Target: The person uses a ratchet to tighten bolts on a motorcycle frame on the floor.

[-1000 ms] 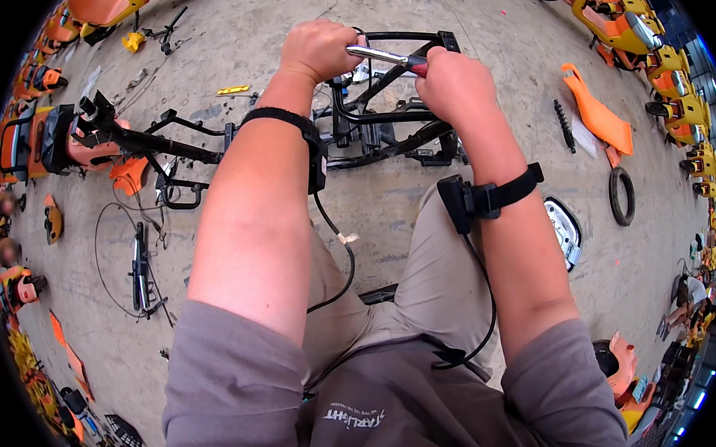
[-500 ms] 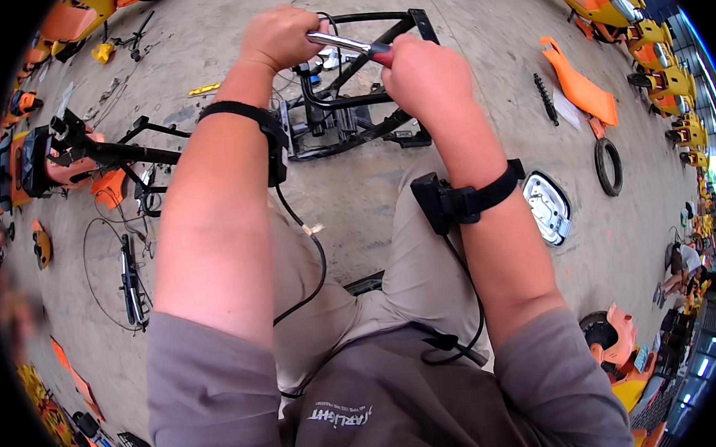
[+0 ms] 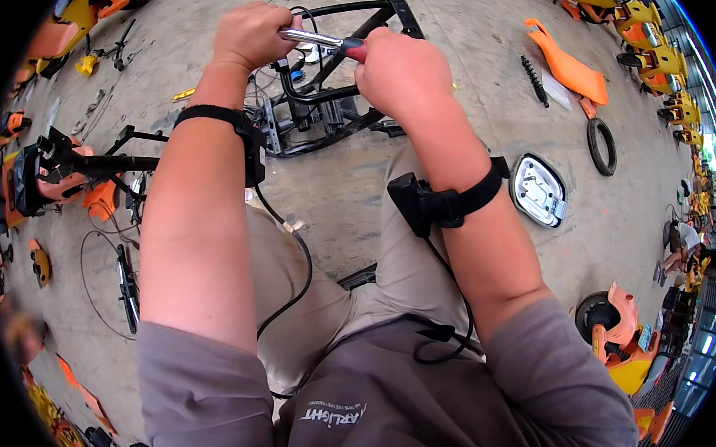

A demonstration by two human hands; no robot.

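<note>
Both arms reach out over a black tubular vehicle frame (image 3: 327, 95) lying on the concrete floor. A ratchet wrench (image 3: 312, 37), with a chrome shaft and a dark and red handle, spans the gap between my hands. My left hand (image 3: 253, 36) is closed around its far-left end, hiding the head. My right hand (image 3: 405, 71) grips the handle, fingers wrapped round it. What the wrench head sits on is hidden behind my left hand. Cables and metal brackets show inside the frame, below the wrench.
To the right lie an orange body panel (image 3: 568, 65), a black shock absorber (image 3: 534, 81), a tyre (image 3: 602, 147) and a white-and-black tray-like part (image 3: 537, 190). Another black frame (image 3: 112, 163) is at left. Yellow scooters (image 3: 653, 62) line the right side. A person (image 3: 683, 243) crouches far right.
The view has shifted, so the scene sits slightly differently in it. Both hands keep their hold on the wrench, at much the same angle above the frame.
</note>
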